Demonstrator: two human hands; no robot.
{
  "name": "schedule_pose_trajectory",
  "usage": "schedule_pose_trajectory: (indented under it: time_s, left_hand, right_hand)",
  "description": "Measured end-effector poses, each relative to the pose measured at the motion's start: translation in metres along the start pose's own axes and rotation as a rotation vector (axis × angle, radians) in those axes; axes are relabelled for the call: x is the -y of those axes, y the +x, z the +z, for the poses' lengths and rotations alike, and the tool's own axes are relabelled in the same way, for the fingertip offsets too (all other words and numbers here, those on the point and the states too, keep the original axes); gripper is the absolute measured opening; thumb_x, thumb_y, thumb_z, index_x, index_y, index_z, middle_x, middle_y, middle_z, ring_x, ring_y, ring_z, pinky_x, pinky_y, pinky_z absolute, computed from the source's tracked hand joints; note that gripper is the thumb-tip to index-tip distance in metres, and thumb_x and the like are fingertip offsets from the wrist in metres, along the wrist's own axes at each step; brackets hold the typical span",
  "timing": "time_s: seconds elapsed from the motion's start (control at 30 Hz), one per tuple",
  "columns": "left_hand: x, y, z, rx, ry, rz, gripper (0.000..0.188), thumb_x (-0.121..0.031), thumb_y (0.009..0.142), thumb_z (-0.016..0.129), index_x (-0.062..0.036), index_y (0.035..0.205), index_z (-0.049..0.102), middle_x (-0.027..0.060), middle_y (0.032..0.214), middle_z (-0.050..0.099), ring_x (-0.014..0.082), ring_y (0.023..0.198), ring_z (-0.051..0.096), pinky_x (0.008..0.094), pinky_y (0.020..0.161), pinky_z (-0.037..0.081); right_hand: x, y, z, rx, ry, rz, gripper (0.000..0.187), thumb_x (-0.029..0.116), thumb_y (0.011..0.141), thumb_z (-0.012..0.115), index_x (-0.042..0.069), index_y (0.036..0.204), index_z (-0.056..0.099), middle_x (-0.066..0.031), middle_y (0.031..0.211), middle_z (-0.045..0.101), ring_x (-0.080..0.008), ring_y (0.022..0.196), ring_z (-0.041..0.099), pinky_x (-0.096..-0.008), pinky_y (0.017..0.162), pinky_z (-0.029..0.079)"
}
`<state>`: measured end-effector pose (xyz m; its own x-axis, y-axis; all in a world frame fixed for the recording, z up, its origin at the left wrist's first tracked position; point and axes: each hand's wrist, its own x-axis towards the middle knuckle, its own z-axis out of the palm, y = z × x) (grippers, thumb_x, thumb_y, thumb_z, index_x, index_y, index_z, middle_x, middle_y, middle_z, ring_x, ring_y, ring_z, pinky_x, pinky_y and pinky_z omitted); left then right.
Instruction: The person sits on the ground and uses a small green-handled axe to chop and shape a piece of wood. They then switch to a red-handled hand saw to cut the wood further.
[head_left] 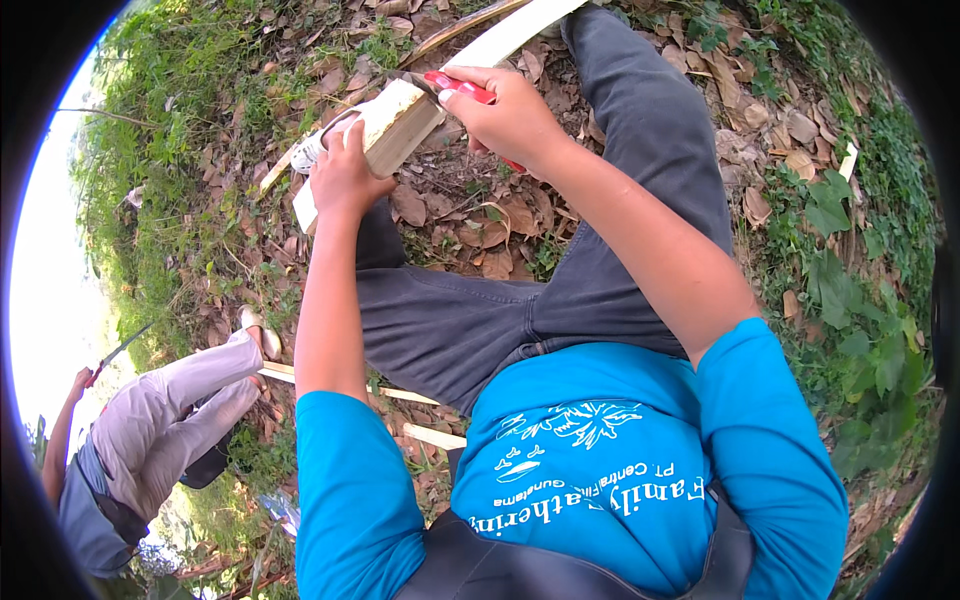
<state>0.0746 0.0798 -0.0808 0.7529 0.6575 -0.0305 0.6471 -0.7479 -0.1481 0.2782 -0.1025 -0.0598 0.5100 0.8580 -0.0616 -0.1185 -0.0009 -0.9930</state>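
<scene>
My left hand (343, 178) grips a pale squared block of wood (408, 138), fingers over its side and thumb toward me. The block's upper face is rough and yellowish. In my right hand (510, 118) is the red handle of a hand saw (462, 86). Its dark blade, seen nearly edge-on, lies at the block's far right end; how deep it sits I cannot tell. Beyond the block, a long pale plank (510, 36) runs up to the right. A light shoe (308, 152) shows beside my left hand.
Dry brown leaves (505, 225) and grass cover the ground between my legs (650, 110). Wood strips (435, 436) lie to the left of my waist. At far left another person (160, 420) holds a red-handled, long-bladed tool (112, 357). Green plants (835, 290) grow at right.
</scene>
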Motion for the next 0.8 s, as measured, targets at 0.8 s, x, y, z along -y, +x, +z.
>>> schedule_pose_trajectory:
  time_s: [0.8]
  left_hand:
    - [-0.034,-0.011,-0.022,0.07,0.041,-0.105,0.088,-0.039,0.061,0.088,-0.0104,0.136,0.05,0.0143,0.124,0.058,0.037,0.108,0.066,0.0495,0.089,0.056]
  right_hand:
    - [0.009,0.001,-0.012,-0.012,-0.095,0.003,0.052,0.02,0.094,0.065,-0.008,0.138,0.061,-0.0209,0.109,0.075,-0.0203,0.088,0.072,-0.0315,0.081,0.056]
